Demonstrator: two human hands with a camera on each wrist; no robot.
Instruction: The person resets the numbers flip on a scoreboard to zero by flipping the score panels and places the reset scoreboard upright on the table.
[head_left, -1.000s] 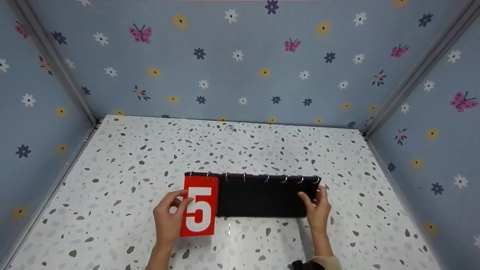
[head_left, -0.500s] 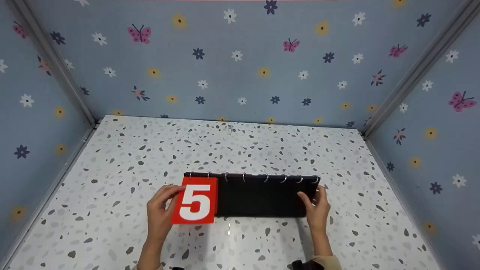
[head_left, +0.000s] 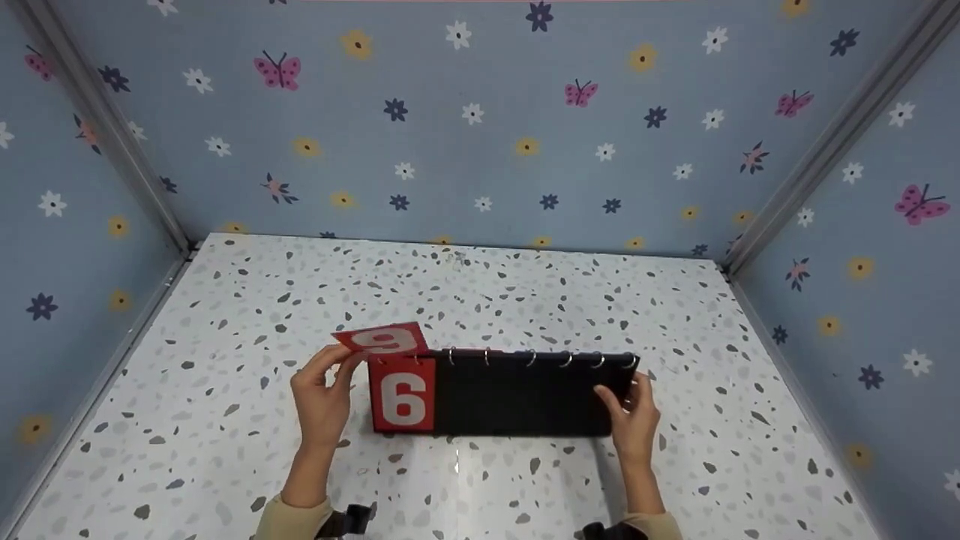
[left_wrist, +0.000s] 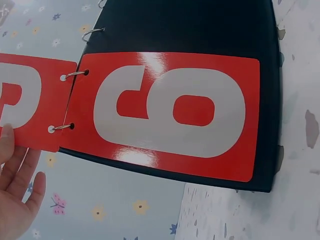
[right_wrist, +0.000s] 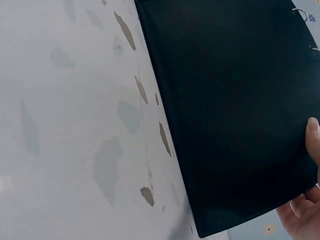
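A black flip scoreboard (head_left: 517, 397) stands on the table, with silver rings along its top edge. At its left end hangs a red number card with a white 6 (head_left: 403, 399). Above it, my left hand (head_left: 322, 401) pinches another red number card (head_left: 384, 340) between thumb and fingers, tipped up over the rings. That lifted card (left_wrist: 42, 100) bears a white numeral, cut off in the left wrist view. Over at the right end, my right hand (head_left: 636, 420) grips the board's side edge, its thumb (right_wrist: 313, 137) on the black front and its fingers behind.
The scoreboard stands on a white speckled table (head_left: 525, 300). Blue panels (head_left: 480, 135) with flowers and butterflies rise at the back and both sides, with grey metal posts (head_left: 112, 127) at the corners.
The left hand has swung the card with the 5 up and over the top rings, so the 6 beneath now shows. The right hand has kept its grip on the board.
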